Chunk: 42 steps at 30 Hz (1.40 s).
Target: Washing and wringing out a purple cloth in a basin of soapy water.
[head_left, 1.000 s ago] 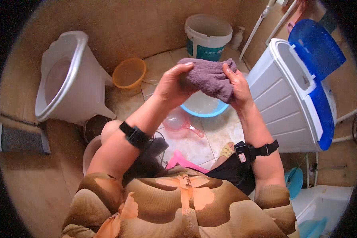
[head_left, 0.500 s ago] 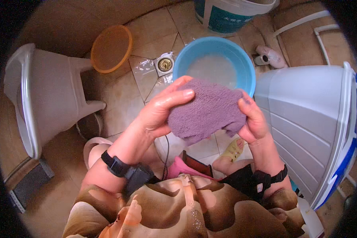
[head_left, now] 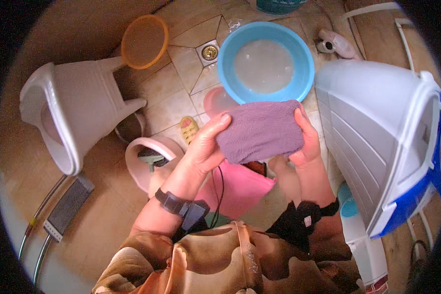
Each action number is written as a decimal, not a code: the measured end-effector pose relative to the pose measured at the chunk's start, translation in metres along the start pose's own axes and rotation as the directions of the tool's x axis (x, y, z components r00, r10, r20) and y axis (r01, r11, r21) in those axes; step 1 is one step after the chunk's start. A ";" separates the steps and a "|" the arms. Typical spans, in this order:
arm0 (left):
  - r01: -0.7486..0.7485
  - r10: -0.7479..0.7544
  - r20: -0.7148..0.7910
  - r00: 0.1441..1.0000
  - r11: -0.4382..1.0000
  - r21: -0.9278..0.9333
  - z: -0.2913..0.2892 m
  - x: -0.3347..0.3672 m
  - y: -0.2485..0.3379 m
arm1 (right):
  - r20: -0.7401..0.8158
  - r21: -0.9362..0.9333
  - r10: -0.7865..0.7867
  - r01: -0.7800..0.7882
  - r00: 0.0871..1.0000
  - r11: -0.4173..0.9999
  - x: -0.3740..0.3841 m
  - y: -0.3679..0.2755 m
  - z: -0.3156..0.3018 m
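White plastic chair [head_left: 90,90], well left of the fingers of the left hand [head_left: 203,147]. Orange basin [head_left: 144,41] next, past those fingers, up and left. Pink tub [head_left: 132,157] near, lower left of the same fingers. Yellow sandal [head_left: 188,129] just left of them. Left hand grasps the left edge of the purple cloth [head_left: 262,131], thumb on top, other fingers mostly hidden. Cloth is spread between both hands' fingers, off the floor. Blue basin [head_left: 226,66] beyond the fingers, cloudy water inside. Right hand [head_left: 306,139] grips the cloth's right edge, thumb up along it, rest of the fingers mostly hidden. White washer [head_left: 372,127] with blue trim, right of the right fingers, not touching.
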<state>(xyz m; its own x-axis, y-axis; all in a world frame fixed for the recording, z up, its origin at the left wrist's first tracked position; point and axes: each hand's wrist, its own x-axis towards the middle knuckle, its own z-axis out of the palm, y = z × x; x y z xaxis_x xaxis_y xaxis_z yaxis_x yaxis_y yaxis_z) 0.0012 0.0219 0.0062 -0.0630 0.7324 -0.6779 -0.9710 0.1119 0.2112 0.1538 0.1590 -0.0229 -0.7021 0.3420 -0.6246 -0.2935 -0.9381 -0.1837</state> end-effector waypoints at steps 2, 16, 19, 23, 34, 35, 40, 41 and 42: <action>-0.064 0.071 -0.052 0.996 0.992 0.113 0.022 -0.026 0.004 | 0.001 0.020 -0.007 0.007 1.000 1.000 -0.027 -0.007 0.025; -0.524 0.488 0.234 0.841 0.843 0.122 0.226 -0.204 0.097 | 0.205 -0.755 -0.028 0.176 0.978 0.632 -0.267 -0.138 0.250; -0.526 0.466 0.379 0.799 0.848 0.066 0.280 -0.239 0.113 | 0.212 -0.906 -0.140 0.249 0.967 0.343 -0.288 -0.148 0.295; -0.285 0.278 0.557 0.783 0.955 -0.076 0.338 -0.274 0.118 | 0.343 -0.874 -0.269 0.410 0.900 0.259 -0.311 -0.158 0.337; -0.529 0.045 0.652 0.757 0.628 0.571 0.392 -0.297 0.151 | 0.383 -0.703 -0.425 0.557 0.820 0.442 -0.333 -0.133 0.404; -0.548 0.101 0.621 0.777 0.592 0.590 0.390 -0.299 0.156 | 0.354 -0.694 -0.513 0.587 0.782 0.417 -0.336 -0.136 0.404; -0.530 0.242 0.474 0.846 0.462 0.711 0.367 -0.298 0.193 | 0.313 -0.561 -0.667 0.699 0.676 0.444 -0.350 -0.156 0.413; -0.527 0.260 0.459 0.850 0.419 0.739 0.361 -0.298 0.198 | 0.320 -0.605 -0.676 0.692 0.664 0.393 -0.349 -0.157 0.411; -0.532 0.270 0.458 0.847 0.420 0.735 0.356 -0.295 0.203 | 0.328 -0.607 -0.669 0.692 0.667 0.391 -0.348 -0.155 0.417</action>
<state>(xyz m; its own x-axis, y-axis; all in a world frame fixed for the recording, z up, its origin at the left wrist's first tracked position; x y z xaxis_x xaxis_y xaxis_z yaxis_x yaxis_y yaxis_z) -0.0957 0.0674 0.4998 -0.2100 0.9582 -0.1943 -0.2048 0.1512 0.9671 0.1736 0.2078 0.5395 -0.4847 0.8736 -0.0442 -0.2066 -0.1634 -0.9647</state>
